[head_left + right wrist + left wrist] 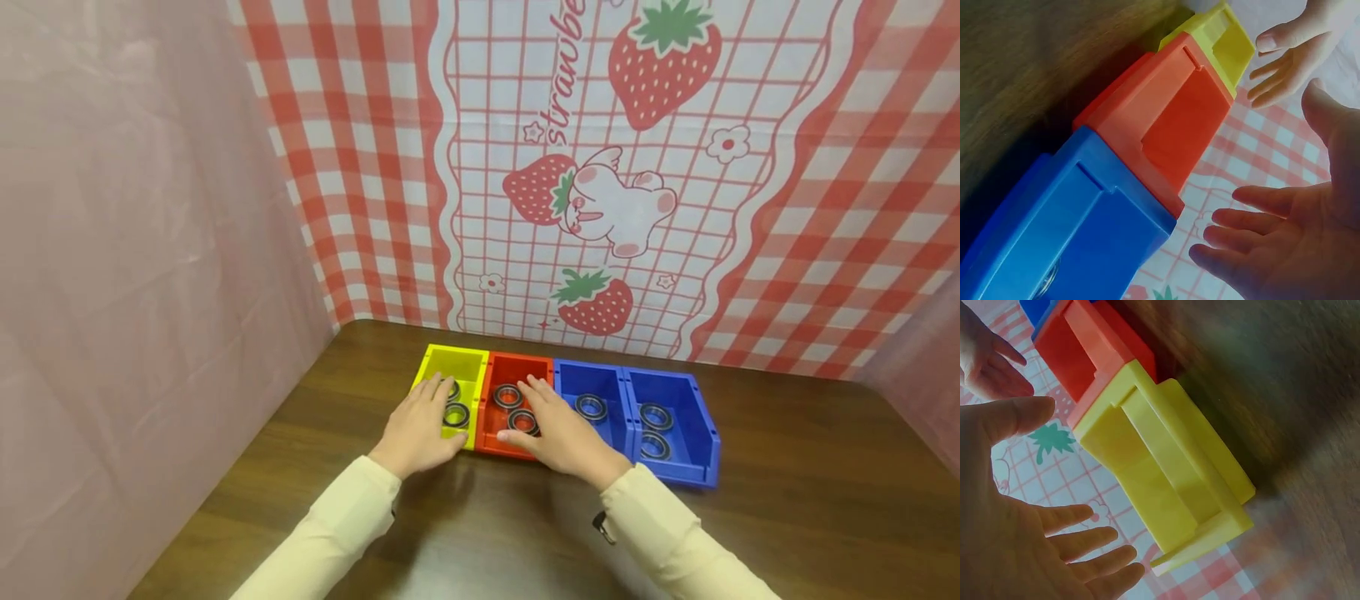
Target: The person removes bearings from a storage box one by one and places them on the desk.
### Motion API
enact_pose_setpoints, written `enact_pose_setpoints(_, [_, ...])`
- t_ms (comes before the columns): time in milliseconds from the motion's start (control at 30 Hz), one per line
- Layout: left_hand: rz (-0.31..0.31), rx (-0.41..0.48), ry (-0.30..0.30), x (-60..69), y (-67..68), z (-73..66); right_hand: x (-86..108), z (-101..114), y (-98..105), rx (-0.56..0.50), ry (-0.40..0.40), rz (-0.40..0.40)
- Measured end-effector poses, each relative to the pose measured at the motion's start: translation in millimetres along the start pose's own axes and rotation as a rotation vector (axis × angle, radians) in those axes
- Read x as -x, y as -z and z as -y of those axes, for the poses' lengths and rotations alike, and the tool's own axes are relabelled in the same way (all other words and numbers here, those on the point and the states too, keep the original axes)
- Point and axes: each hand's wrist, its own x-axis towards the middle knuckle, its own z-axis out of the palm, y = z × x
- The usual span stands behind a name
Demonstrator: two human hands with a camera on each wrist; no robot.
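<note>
My left hand (422,427) hovers over the yellow bin (467,363) with extended fingers and nothing held. In the left wrist view, a gap shows between that hand (1029,525) and the yellow bin (1166,469). My right hand (564,432) hovers above the red bin (525,367) and the near blue bin's edge, its fingers spread and holding nothing. Ring-shaped ball bearings lie in the bins: one bearing (455,415) in yellow, partly beside another behind my fingers, two in red, including a bearing (507,396) at the back.
The first blue bin (588,377) shows one bearing (591,407); my right hand may hide more. In the rightmost blue bin (693,433) lie two bearings (656,417). All bins stand side by side on a brown wooden table (810,492), before a strawberry-print cloth (390,208).
</note>
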Motion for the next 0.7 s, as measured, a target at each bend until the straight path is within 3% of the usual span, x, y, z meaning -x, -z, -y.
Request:
enact_pose_setpoints(300, [0.019,0.0,0.002,-9.0,-4.0,2.6,-18.7,0,-5,-0.006,-0.021,0.04])
enact_pose_setpoints(700, [0.071,-0.053,0.004,-18.1,-8.1,-1.1,-45.4,1,-7,0.021,0.024,0.059])
